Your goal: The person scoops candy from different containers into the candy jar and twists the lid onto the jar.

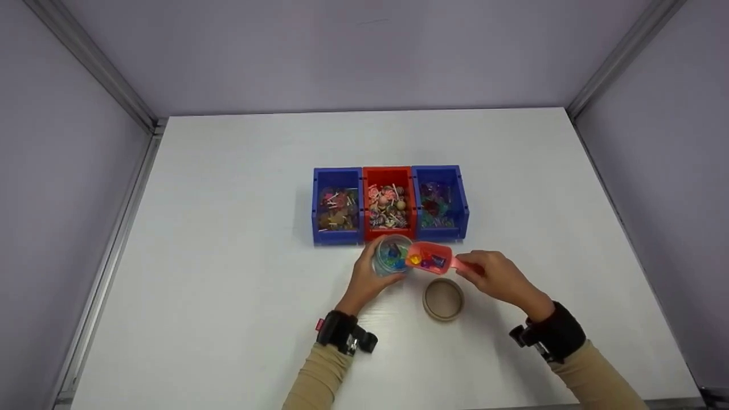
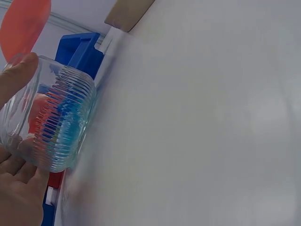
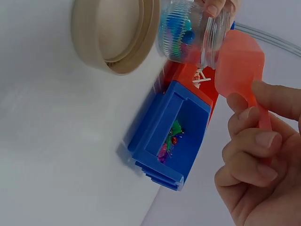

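Observation:
My left hand [image 1: 367,278] grips a clear ribbed glass jar [image 2: 63,117] round its side, and blue, green and red pieces show through the glass. In my right hand [image 1: 494,274] is the handle of a pink-red plastic scoop [image 3: 241,63], pinched between thumb and curled fingers. Yellow, purple, red and blue pieces lie in the scoop's bowl, which is level with the jar's mouth, its tip at the rim in the head view. A round beige lid [image 1: 443,299] rests on the table below the scoop, inner side up.
Three joined bins stand just beyond the jar: a left blue bin [image 1: 337,237] and a middle red bin [image 1: 388,232], both with candy-like pieces on sticks, and a right blue bin [image 1: 441,233] with translucent coloured pieces. The white table [image 1: 228,273] meets grey walls at the back and sides.

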{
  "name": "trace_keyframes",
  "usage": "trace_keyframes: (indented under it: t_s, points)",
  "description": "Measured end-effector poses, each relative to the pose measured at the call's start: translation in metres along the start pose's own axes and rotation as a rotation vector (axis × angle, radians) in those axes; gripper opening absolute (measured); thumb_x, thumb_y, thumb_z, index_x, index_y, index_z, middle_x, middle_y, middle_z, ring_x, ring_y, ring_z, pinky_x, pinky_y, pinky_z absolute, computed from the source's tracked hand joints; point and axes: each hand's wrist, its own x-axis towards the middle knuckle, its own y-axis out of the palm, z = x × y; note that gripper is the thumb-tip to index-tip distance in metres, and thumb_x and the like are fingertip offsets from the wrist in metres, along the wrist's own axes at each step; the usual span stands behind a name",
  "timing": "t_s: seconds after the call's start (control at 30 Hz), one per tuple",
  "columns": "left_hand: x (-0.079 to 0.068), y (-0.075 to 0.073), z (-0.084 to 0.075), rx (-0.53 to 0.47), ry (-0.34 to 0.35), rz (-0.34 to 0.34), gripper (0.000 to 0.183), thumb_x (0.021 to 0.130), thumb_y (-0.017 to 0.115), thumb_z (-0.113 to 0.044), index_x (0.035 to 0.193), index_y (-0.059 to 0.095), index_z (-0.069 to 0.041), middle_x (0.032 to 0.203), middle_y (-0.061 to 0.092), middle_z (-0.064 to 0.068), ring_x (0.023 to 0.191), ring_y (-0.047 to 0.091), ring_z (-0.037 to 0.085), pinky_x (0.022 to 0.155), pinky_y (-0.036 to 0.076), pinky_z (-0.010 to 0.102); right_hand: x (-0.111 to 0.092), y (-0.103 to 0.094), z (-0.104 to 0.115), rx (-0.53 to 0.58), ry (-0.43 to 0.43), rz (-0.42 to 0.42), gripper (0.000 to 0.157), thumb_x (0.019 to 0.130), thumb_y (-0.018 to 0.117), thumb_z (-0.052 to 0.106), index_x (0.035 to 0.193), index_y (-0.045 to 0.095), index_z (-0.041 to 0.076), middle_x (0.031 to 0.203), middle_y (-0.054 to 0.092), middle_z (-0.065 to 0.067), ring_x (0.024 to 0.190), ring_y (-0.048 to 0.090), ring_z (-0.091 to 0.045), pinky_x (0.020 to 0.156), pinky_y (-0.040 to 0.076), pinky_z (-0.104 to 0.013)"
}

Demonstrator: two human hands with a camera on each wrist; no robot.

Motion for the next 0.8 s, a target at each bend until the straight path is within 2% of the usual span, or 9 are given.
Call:
trace_keyframes:
  t_s: [0.13,0.37,0.67,0.8]
  points:
    - [0.000,0.001,0.000,0.005,-0.009,-0.006,0.087,0.072,0.085,-0.021,0.145,0.040,-0.012,0.146,0.047,0.015,0.138,0.043,0.033,0.115,0.038,0.050,0.005,-0.012,0.010,-0.050,0.036,0.038,0.021,0.089,0.066,0.011,0.104,0.072,-0.002,0.082,0.073,-0.011,0.064,0.051,-0.006,0.058,0.049,-0.022]
    - [0.000,0.001,0.000,0.029,0.003,-0.007,0.087,0.071,0.086,-0.020,0.144,0.040,-0.011,0.144,0.049,0.015,0.136,0.045,0.033,0.114,0.039,0.050,0.016,-0.026,0.032,-0.138,0.085,0.063,0.019,0.087,0.069,0.014,0.097,0.074,-0.001,0.077,0.072,-0.012,0.062,0.054,-0.011,0.055,0.049,-0.027]
    - [0.000,0.001,-0.002,0.015,0.026,-0.023,0.086,0.070,0.087,-0.020,0.143,0.042,-0.009,0.142,0.051,0.016,0.134,0.047,0.033,0.113,0.039,0.051,0.027,-0.034,0.050,-0.173,0.091,0.074,0.014,0.086,0.069,0.013,0.090,0.075,0.000,0.068,0.068,-0.010,0.057,0.048,-0.011,0.049,0.037,-0.021]
    - [0.000,0.001,-0.002,0.015,0.030,-0.023,0.086,0.069,0.087,-0.020,0.142,0.042,-0.008,0.141,0.051,0.017,0.134,0.047,0.033,0.113,0.039,0.052,0.029,-0.034,0.052,-0.175,0.099,0.087,0.015,0.086,0.069,0.012,0.091,0.075,-0.001,0.067,0.068,-0.010,0.057,0.047,-0.012,0.049,0.037,-0.021]
